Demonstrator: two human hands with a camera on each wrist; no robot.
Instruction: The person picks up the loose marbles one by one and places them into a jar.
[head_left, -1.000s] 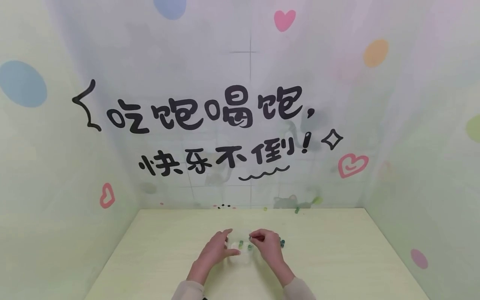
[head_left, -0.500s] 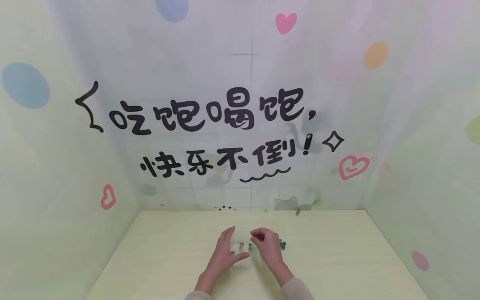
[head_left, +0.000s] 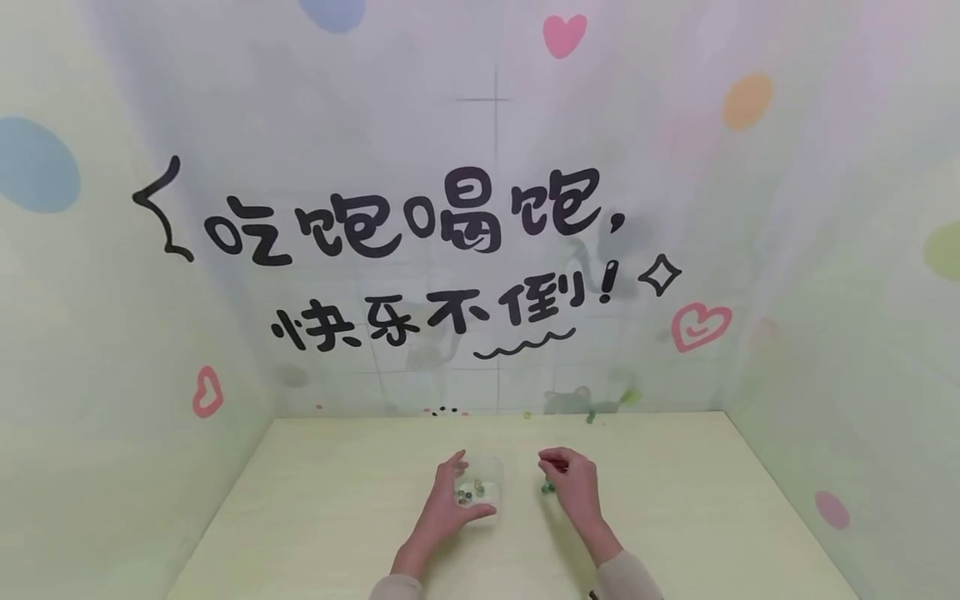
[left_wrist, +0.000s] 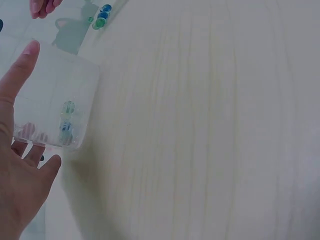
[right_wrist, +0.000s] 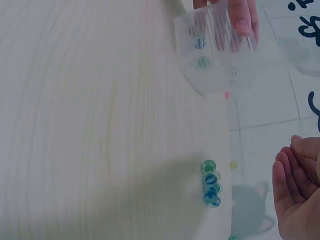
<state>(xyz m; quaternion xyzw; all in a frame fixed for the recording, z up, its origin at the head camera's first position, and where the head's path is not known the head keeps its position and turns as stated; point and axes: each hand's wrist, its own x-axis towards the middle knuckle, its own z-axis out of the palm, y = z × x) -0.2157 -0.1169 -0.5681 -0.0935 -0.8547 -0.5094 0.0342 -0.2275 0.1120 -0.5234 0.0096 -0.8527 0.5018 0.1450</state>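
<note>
My left hand point(head_left: 447, 502) grips a clear plastic box point(head_left: 491, 471), thumb on the near side and fingers on the far side. Several glass marbles point(left_wrist: 66, 122) lie together inside the box, low in the left wrist view. To the right, my right hand point(head_left: 573, 487) hovers over loose marbles point(head_left: 547, 487) on the table. Its fingers point(right_wrist: 282, 180) are loosely bent, with thumb and fingertips close together and nothing visible between them. In the right wrist view those loose green and blue marbles point(right_wrist: 210, 184) form a short cluster beside the hand.
The pale wooden table point(head_left: 337, 500) ends at a back wall point(head_left: 360, 375) printed with black writing and hearts. Patterned side walls point(head_left: 825, 400) enclose the table left and right.
My right hand has moved right, away from the box to above the loose marbles. The box stays in my left hand, and the marbles inside it have shifted left.
</note>
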